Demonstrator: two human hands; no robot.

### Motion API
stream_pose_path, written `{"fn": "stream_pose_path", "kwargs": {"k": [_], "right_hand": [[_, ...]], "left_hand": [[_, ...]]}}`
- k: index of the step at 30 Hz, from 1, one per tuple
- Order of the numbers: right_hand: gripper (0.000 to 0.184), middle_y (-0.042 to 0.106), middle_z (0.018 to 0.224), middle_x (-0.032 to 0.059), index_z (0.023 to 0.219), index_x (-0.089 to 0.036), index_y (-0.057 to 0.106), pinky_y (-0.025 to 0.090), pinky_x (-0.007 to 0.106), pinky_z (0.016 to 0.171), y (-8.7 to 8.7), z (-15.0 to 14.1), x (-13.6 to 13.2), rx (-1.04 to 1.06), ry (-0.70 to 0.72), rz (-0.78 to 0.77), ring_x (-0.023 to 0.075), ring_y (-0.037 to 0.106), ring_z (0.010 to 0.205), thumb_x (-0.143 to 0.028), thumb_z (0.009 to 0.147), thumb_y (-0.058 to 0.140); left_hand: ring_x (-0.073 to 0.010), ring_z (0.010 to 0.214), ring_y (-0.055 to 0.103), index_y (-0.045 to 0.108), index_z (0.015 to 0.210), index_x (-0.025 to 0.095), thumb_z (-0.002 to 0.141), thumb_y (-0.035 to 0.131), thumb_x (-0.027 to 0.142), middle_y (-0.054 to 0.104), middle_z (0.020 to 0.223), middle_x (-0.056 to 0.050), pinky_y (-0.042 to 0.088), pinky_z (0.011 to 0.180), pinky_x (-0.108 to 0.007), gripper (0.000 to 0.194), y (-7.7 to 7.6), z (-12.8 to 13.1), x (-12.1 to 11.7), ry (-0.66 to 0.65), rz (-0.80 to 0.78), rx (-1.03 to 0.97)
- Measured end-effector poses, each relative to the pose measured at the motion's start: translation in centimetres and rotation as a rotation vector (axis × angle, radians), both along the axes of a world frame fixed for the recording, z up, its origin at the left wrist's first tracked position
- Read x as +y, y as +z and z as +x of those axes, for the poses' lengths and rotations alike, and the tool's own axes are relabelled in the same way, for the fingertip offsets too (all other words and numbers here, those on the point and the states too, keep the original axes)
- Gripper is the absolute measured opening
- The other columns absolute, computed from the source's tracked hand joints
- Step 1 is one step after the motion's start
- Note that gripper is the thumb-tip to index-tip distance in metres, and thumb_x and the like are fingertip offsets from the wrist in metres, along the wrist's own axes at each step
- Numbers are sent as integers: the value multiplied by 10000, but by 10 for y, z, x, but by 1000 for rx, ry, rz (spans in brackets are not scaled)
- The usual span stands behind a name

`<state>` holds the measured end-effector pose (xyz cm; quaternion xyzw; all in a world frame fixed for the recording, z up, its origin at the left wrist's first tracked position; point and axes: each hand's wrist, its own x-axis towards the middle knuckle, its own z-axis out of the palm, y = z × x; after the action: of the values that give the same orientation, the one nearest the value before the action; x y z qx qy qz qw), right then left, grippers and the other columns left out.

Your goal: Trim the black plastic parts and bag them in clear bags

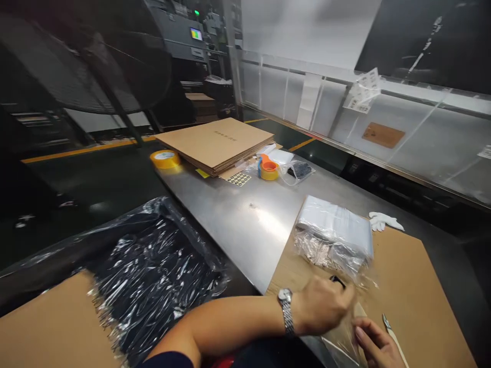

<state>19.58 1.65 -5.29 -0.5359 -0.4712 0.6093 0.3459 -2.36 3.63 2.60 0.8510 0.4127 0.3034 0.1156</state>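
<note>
Bag [339,343], clear and crinkly, at the steel tabletop's [245,225] near edge: right hand [378,345] pinching its film, left hand [326,305] curled, blurred, around a small black piece [337,281]. Just beyond, glossy plastic sleeves [333,225] on flat brown cardboard [410,276]!

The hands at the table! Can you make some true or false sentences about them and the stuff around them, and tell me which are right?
1. A silver watch is on the left wrist. True.
2. Both hands are wearing gloves. False: the left hand and right hand are bare.
3. The pile of clear bags lies on a cardboard sheet. True.
4. The white glove is on top of the cardboard stack. False: it lies beside the pile of clear bags.
5. The big yellow tape roll is next to the cardboard stack. True.
</note>
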Motion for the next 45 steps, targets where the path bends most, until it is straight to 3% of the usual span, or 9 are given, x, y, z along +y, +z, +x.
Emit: {"fn": "stream_pose_path", "kwargs": {"k": [4,15,20,23,28,32,36,41,45], "right_hand": [[274,517,632,-7,732,-177,640,390,221,608,24,-30,-3,109,-91,46,121,447,620,-446,713,691],[328,521,615,-5,720,-145,602,366,224,534,36,-59,-3,122,-77,41,106,447,563,-464,721,676],[332,461,571,-40,656,-158,548,336,205,509,42,-64,1,33,-108,133,89,398,534,-460,731,662],[312,470,586,-40,660,-165,529,340,209,521,49,-71,1,-8,-84,173,97,412,549,-439,744,650],[170,541,666,-2,688,-171,544,354,228,576,59,-93,-11,-274,150,388,132,480,631,-295,802,569],[126,522,650,-15,662,-177,501,344,208,545,60,-95,-19,-410,302,412,123,484,615,-200,772,558],[160,521,639,-17,681,-181,492,348,206,529,55,-86,-18,-460,233,400,119,481,591,-243,820,541],[180,536,686,21,705,-193,488,369,248,573,48,-98,-19,-610,272,793,157,488,647,-192,877,435],[132,572,744,33,826,-194,537,416,247,594,41,-103,-22,-560,216,829,162,528,677,-246,895,437]], "left_hand": [[-154,574,619,572,1002,182,910,332,249,665,657,-31,461,556,-245,266,-13,-10,3,115,-395,-379],[-163,600,602,538,1071,152,928,283,350,629,606,-7,472,640,-281,353,-37,-21,-2,344,-581,-653],[-260,1038,504,462,1193,181,834,514,281,563,1064,-111,398,885,-425,376,-42,-27,-15,604,-26,-498],[-234,919,516,573,980,213,809,554,208,570,920,-66,385,838,-412,172,-37,-26,-29,570,164,-442],[-142,636,501,532,734,175,841,510,368,537,655,2,405,595,-264,222,-33,-17,-42,114,-650,-667],[-111,573,457,441,619,170,833,497,448,488,587,22,377,546,-228,355,-48,-28,-43,115,-897,-779],[-132,560,461,479,600,168,851,485,382,484,567,12,370,531,-248,330,-59,-46,-45,250,-691,-417],[-223,872,536,558,1067,157,850,433,141,598,949,-101,445,735,-343,250,-59,-43,-51,256,21,-131],[-177,668,510,604,940,194,856,398,100,567,721,-29,421,601,-298,242,-61,-50,-42,286,62,-52]]}}
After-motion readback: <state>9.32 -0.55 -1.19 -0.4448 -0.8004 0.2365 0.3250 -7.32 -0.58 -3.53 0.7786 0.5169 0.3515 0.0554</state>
